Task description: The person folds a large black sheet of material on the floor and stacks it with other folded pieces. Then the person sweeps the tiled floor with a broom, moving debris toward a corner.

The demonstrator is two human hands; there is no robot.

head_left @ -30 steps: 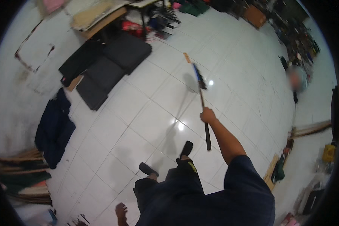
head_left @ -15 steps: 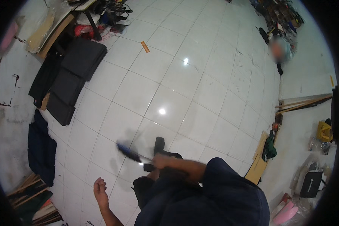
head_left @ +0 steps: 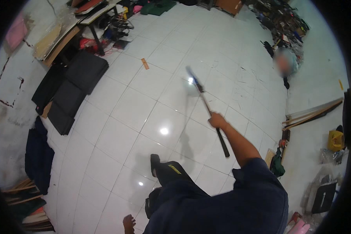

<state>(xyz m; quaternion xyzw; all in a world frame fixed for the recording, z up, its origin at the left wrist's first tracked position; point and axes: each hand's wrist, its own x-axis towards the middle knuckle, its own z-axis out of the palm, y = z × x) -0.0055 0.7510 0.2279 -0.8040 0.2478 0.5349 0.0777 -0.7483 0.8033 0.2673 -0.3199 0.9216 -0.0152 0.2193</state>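
My right hand (head_left: pixel 218 120) is wrapped round the handle of a broom (head_left: pixel 206 104), held out in front of me. The broom's blue head (head_left: pixel 195 79) points away, blurred by motion, over the white tiles. Its dark grip end sticks out behind the hand, back toward my body. Low in the picture, beside my leg, hangs my left hand (head_left: pixel 129 224), its fingers loosely apart and nothing in them. Thin dark scraps (head_left: pixel 243 70) lie scattered on the tiles to the right of the broom head.
Dark folded panels (head_left: pixel 68 93) and navy cloth (head_left: pixel 39 158) line the left wall. A table (head_left: pixel 99 15) stands far left. An orange strip (head_left: pixel 145 63) lies on the floor. Far right is a heap of mixed items (head_left: pixel 280 23); wooden strips (head_left: pixel 314 113) lean along the right wall.
The broom has swung from close by my feet on the left to far out ahead and right, my right arm stretching out with it. My left hand has dropped lower, nearer my body.
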